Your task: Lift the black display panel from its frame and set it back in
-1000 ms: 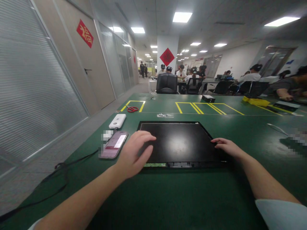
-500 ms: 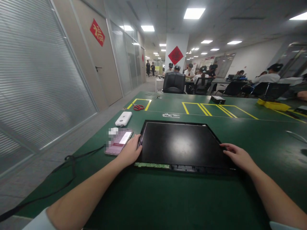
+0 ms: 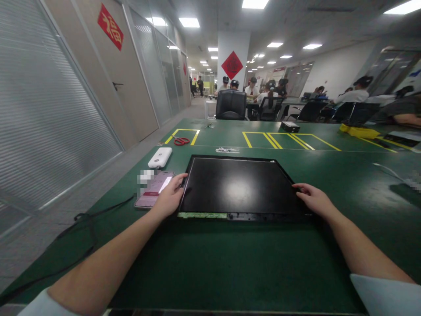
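Note:
A black flat screen panel (image 3: 220, 180) lies in front of me, with a green circuit board strip (image 3: 202, 215) along the left part of its near edge. At the panel's left edge my left hand (image 3: 168, 196) is closed on the frame, its fingers pointing forward. My right hand (image 3: 314, 202) grips the opposite side with bent fingers; its fingertips touch the edge, and the thumb is partly hidden. Just left of my left hand lies a phone (image 3: 154, 193) with its display lit. A white power bank (image 3: 160, 157) sits beyond the phone.
The green table (image 3: 237, 263) carries yellow tape outlines, red-handled scissors (image 3: 181, 141), small white scraps (image 3: 227, 150), a black box (image 3: 290, 127) and a yellow tray (image 3: 359, 131). A black strap (image 3: 105, 210) trails off the left edge. Several people sit at the back.
The whole view has shifted, so the table and panel appear slightly higher and further left. Both hands stay at the panel's sides.

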Demonstrator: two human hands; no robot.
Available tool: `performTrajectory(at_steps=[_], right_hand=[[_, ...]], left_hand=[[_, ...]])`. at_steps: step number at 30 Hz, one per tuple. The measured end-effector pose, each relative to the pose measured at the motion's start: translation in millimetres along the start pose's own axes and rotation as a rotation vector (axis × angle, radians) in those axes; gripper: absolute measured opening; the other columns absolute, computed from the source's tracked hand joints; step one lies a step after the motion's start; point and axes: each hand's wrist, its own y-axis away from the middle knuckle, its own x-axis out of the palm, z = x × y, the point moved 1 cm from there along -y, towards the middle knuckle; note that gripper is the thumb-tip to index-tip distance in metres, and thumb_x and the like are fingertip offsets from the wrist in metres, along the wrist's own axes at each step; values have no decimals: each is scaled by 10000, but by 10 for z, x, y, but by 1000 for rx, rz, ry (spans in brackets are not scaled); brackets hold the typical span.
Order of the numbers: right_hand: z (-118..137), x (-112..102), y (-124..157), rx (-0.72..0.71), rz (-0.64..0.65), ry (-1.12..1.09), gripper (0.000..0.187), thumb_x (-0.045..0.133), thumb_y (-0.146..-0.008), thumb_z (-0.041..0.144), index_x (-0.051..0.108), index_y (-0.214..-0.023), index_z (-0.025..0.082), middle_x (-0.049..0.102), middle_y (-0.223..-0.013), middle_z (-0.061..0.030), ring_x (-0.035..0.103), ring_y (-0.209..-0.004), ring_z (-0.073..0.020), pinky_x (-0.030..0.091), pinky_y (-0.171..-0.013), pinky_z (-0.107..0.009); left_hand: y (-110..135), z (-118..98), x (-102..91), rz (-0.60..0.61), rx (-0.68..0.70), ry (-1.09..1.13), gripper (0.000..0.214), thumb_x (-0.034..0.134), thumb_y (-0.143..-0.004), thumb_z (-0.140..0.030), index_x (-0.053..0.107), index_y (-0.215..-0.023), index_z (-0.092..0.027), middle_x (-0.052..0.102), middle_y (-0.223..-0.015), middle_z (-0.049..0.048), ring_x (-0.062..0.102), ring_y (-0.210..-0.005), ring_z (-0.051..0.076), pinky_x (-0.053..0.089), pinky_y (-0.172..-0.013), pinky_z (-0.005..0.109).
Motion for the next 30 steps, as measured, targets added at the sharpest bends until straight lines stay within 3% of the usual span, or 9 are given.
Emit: performTrajectory(at_steps=[3, 7, 9, 12, 14, 17, 30], right_hand=[[-14, 8, -6, 9, -4, -7, 368, 551, -740, 299, 726, -1054, 218, 636, -723, -21, 576, -662, -181, 426, -633, -295], [-35, 13, -12, 2, -3, -2, 366, 545, -745, 293, 721, -1058, 222, 617, -708, -15, 566, -664, -177, 421, -635, -290], [-30, 10, -8, 3, 0, 2, 371, 539, -749, 294, 718, -1064, 218, 604, -703, -12, 559, -657, -176, 416, -629, -291], [2, 0, 8, 12, 10, 5, 386, 530, -754, 292, 711, -1083, 204, 586, -698, -12, 552, -653, -178, 410, -623, -295], [27, -8, 20, 22, 16, 7, 388, 529, -756, 288, 708, -1088, 197, 590, -710, -17, 559, -669, -181, 410, -631, -294], [56, -19, 35, 22, 21, 10, 378, 529, -764, 285, 705, -1087, 199, 607, -732, -23, 572, -695, -184, 414, -643, -290], [45, -13, 38, 11, -10, -3, 343, 552, -757, 265, 720, -1050, 206, 635, -740, -22, 582, -688, -170, 419, -631, -274]], left_hand=[[24, -82, 33, -55, -127, 217, 489, 564, -794, -83, 527, -1257, -235, 648, -1310, 83, 693, -1031, 223, 573, -845, 352], [73, -158, 50, -194, -270, 288, 503, 651, -757, -33, 571, -1211, -234, 612, -1355, 103, 727, -904, 201, 597, -712, 289], [87, -164, 57, -211, -338, 316, 537, 652, -765, -30, 565, -1256, -228, 674, -1247, 113, 736, -766, 180, 596, -625, 271], [90, -139, 69, -187, -417, 383, 575, 607, -821, -57, 508, -1359, -235, 755, -879, 65, 695, -547, 156, 558, -480, 244], [85, -117, 76, -170, -425, 435, 565, 581, -851, -72, 490, -1385, -234, 720, -680, 20, 663, -469, 154, 535, -432, 234], [76, -100, 81, -153, -400, 477, 542, 565, -866, -65, 498, -1382, -218, 682, -581, -8, 641, -426, 144, 525, -414, 221], [51, -70, 62, -119, -384, 479, 639, 616, -805, -27, 480, -1401, -213, 746, -683, 16, 672, -458, 166, 541, -427, 247]])
